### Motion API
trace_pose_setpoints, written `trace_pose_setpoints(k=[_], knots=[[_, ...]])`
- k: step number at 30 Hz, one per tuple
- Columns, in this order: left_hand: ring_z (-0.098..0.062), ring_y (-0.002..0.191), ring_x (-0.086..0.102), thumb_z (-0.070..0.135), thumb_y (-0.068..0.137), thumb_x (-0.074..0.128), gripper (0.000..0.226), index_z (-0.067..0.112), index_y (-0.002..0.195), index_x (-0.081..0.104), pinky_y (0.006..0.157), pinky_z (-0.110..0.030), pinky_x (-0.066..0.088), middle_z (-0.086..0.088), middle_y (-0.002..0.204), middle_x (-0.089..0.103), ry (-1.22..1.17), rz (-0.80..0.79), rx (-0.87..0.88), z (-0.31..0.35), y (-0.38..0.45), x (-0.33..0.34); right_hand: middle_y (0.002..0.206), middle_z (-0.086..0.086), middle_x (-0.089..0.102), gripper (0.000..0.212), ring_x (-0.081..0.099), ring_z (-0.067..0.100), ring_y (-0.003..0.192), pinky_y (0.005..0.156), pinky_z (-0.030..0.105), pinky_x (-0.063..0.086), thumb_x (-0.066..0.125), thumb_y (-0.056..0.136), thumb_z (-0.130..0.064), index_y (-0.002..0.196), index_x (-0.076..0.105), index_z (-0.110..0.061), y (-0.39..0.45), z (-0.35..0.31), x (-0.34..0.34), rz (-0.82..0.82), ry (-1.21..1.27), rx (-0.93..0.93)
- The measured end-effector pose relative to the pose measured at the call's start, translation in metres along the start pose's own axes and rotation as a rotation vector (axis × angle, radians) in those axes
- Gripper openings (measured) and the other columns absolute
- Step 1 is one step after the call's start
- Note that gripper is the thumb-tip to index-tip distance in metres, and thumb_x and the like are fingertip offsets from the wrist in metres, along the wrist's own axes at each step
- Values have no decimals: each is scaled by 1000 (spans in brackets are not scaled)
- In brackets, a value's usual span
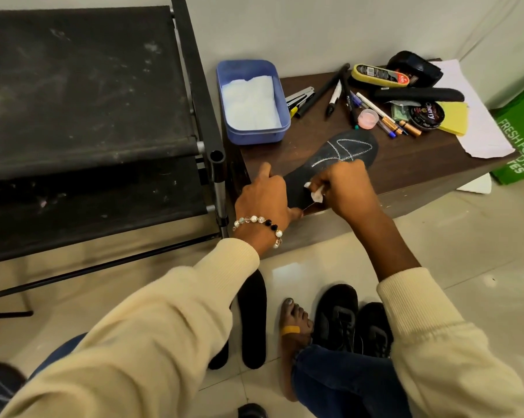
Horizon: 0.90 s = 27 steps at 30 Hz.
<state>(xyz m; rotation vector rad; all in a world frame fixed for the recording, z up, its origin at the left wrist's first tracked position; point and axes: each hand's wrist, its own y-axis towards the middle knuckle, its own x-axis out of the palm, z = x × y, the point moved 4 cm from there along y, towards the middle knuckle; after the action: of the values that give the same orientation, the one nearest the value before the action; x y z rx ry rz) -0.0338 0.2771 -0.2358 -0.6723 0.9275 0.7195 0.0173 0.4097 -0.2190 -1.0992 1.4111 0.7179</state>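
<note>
Black insole (330, 164) — white chalk lines across it — lies flat on the table (420, 167), white wad (316, 194) touching it.

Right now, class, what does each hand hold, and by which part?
The left hand grips the black insole at its near end; the right hand pinches a white wad against the insole.

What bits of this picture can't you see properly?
Head view only.
- The insole: its heel end is hidden under the left hand and right hand.
- The wipe: mostly buried in the right hand's pinch.
- The green bag: cut off by the right edge, so its words are incomplete.
- The pens: their labels are too small to read.
</note>
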Motion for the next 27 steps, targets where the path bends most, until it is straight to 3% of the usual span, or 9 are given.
trace_pose_setpoints(k=[3,7,11,15,18,21,27], knots=[[-29,98,59,46,72,79,55,14,113,62,73,-33,50,-2,129,41,3,5,1,0,0,-1,110,15,64,29,59,35,101,92,40,44,57,86,-7,110,70,-17,17,-8,2,61,-15,6],[-29,95,59,48,73,78,54,14,111,61,69,-35,51,-2,128,41,23,-2,-1,0,-2,-3,107,17,65,37,59,34,99,85,36,42,56,81,3,111,69,-12,21,-12,5,196,67,-38],[-29,93,59,49,73,77,54,15,111,61,66,-34,47,-2,129,40,35,1,-4,1,-4,-3,113,18,61,34,57,35,104,92,39,43,58,87,-6,117,67,-16,11,-11,1,68,-8,-54],[-31,97,59,52,73,76,56,17,114,61,66,-33,44,-2,132,40,45,6,-4,0,-4,-2,107,10,70,26,61,31,102,94,33,42,66,84,-5,104,74,-19,-10,-5,-2,-26,1,-98],[-32,98,59,54,72,76,57,19,115,62,65,-34,44,-1,129,41,56,-5,-5,0,-4,-2,106,9,71,24,62,30,101,93,30,41,66,82,-3,99,75,-17,-16,17,-3,63,92,25],[-31,98,59,53,73,76,57,18,115,61,64,-34,43,-1,129,41,61,-11,-11,1,-4,-4,111,14,66,28,58,31,102,88,33,41,63,84,-3,107,72,-16,-16,30,-2,117,47,154],[-31,99,59,51,74,76,55,16,114,61,66,-33,44,-3,130,41,68,-20,-12,4,-5,-6,111,13,66,26,59,33,104,94,38,43,62,85,-7,105,73,-19,-21,-7,2,51,62,-78]])
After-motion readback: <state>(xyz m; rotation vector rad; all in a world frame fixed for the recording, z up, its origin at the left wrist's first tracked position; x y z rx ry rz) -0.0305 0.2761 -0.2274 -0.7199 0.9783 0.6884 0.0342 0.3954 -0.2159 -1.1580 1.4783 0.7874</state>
